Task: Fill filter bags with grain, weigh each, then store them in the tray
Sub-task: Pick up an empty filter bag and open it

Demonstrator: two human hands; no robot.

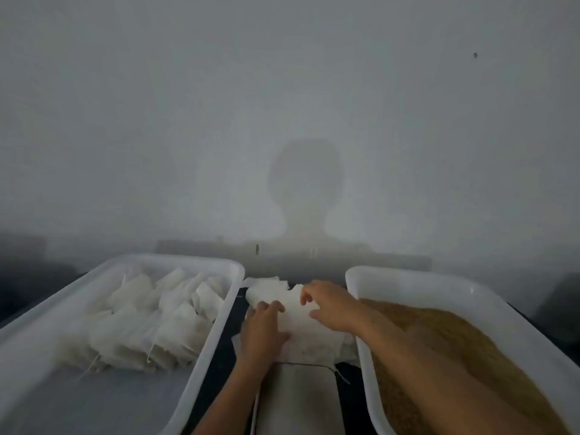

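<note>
Between two white trays on a dark desk (224,359), a loose pile of empty filter bags (298,312) is being worked by both hands. The left hand (263,331) lies on the near part of the pile, its fingers (271,307) bent onto the top sheets; the right hand (329,306) reaches across from the grain side, its fingers (309,296) curled at the far edge of the pile as if to lift one bag. Whether a single bag is already pinched cannot be told through the hazy, dim view.

The step judged to be in hand is the taking of one empty bag for filling. It would be done best if the pile were held flat by the left hand while only the top sheet is peeled off by the right, since such thin bags are likely to cling together.

The bags appear papery, soft, white and roughly square, with ragged overlapping edges. Filled bags (163,321), plump and pillow-like with thin strings trailing, are heaped in the left tray (201,365), a smooth plastic one with rounded corners. Fine, golden-brown grain (439,337) lies in the matching right tray (417,277). A pale, flat, rounded object, possibly the scale (298,400), sits at the near edge between the forearms.
</note>
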